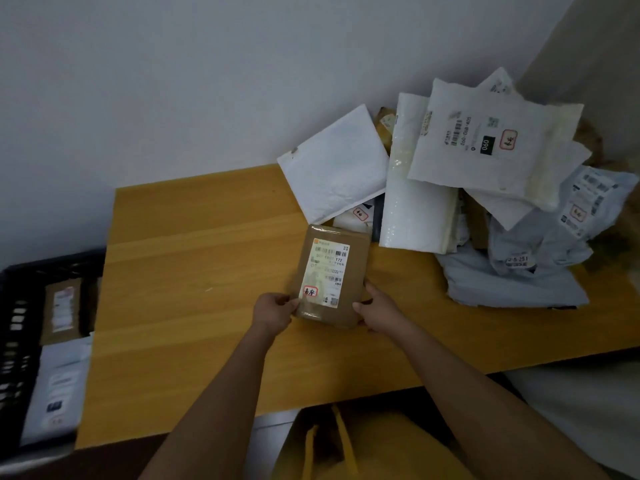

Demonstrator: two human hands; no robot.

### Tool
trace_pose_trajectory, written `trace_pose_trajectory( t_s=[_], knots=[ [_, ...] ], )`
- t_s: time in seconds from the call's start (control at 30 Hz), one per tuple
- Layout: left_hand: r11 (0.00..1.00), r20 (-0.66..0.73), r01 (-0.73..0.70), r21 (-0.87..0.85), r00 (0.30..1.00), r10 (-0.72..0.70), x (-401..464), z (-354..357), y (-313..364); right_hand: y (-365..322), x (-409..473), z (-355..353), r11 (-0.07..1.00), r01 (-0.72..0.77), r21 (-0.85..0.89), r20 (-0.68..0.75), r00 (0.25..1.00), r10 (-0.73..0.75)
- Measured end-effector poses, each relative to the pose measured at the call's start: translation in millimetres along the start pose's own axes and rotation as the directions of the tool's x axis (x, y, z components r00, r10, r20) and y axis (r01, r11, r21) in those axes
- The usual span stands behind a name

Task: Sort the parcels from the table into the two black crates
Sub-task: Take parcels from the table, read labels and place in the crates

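— Where's the parcel she's working on?

— The flat brown cardboard parcel with the white shipping label sits mid-table on the yellow wooden table, straight ahead of both hands. Its long axis runs near to far, tipped a little to the right at the far end.

— And the hands?

— One at each near corner. The left hand pinches the near-left corner, fingers curled onto the edge; the right hand grips the near-right edge, thumb up along the side. Both are holding it, neither one is free.

— Which crate, do you reckon?

— Only one shows: the black slatted plastic crate off the table's left end, lower than the tabletop, with a brown parcel and a pale mailer already inside. It lies well to the left of the parcel, so the left hand is the nearer one. The second crate I can't see.

— So the carry goes leftward?

— If that red-stamped label sends it there, yes. The heap of white and grey mailers stays at the far right, just touching the parcel's far end.
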State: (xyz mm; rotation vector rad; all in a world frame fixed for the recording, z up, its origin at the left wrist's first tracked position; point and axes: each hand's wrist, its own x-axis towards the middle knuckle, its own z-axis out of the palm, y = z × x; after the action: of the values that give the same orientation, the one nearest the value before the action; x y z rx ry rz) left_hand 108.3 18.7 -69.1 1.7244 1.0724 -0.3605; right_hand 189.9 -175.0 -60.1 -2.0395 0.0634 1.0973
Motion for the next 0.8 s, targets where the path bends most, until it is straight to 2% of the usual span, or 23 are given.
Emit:
trace_pose_trajectory(
  t_s=[0.1,0.17,0.27,0.37,0.5,0.8],
  knots=[
    [0.996,-0.017,0.06,-0.072,0.998,-0.061,-4,-1,-8,1,2,-2,1.0,-0.016,-0.001,0.019,1.0,0.016],
    [0.972,0.02,0.149,-0.179,0.989,-0.148,-13,-5,-16,-1,1,-2,0.999,-0.029,0.03,0.064,0.998,0.027],
    [0.903,0.097,0.261,-0.34,0.965,-0.242,-33,-17,-36,-8,-2,10,0.997,-0.042,0.069,0.159,0.987,0.031],
    [0.824,0.098,0.303,-0.479,0.951,-0.293,-49,-38,-69,-18,-12,43,0.995,-0.027,0.096,0.255,0.967,0.002],
    [0.747,0.027,0.277,-0.605,0.944,-0.328,-71,-78,-107,-29,-27,100,0.993,0.037,0.111,0.301,0.951,-0.069],
    [0.726,-0.128,0.133,-0.675,0.948,-0.292,-107,-183,-183,-57,-63,235,0.972,0.142,0.187,0.255,0.949,-0.187]
  ],
)
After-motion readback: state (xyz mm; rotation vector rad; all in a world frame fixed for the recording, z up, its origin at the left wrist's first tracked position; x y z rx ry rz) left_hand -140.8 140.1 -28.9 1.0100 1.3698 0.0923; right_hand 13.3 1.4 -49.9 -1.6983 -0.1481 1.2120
